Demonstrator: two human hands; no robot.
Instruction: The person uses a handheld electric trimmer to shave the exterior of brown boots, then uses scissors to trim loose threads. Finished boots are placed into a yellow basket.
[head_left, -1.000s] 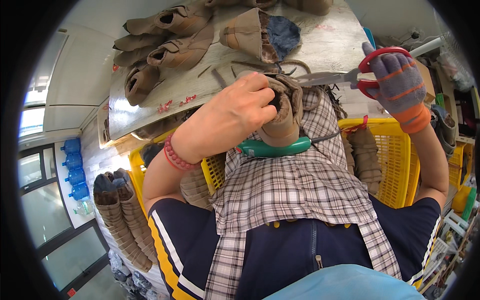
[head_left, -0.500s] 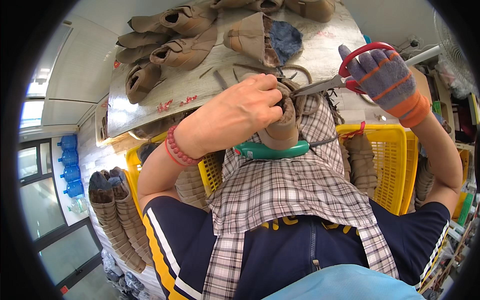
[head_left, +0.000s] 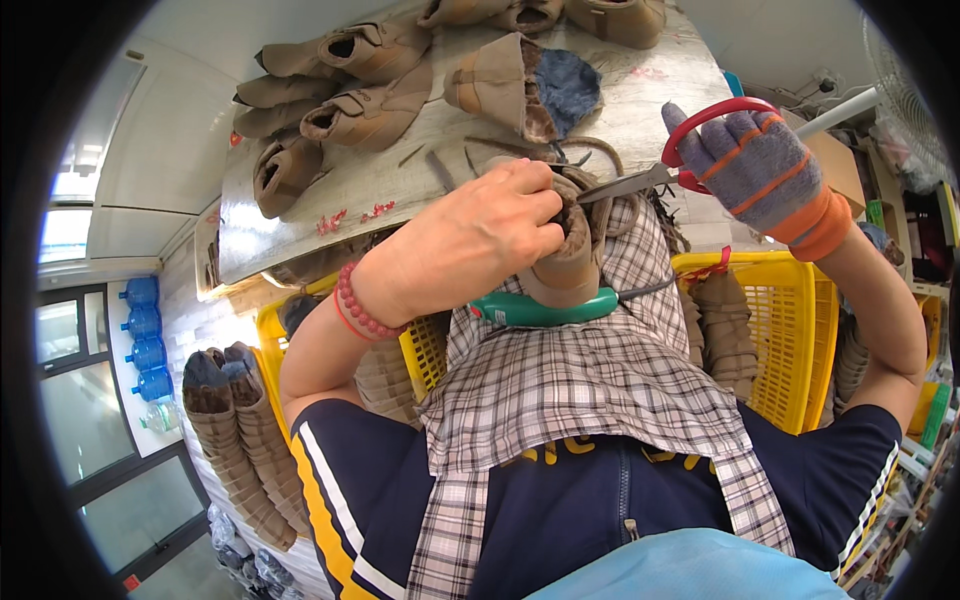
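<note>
Our bare left hand [head_left: 480, 240] clamps the tan boot [head_left: 565, 270] upright; our gloved right hand [head_left: 750, 170] grips red-handled scissors [head_left: 650, 180], whose blades point left, touching the boot's top.

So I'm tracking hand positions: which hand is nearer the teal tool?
Left. The left hand grips the boot right above the teal tool. The gloved right hand, holding scissors, is up and off to the right.
</note>
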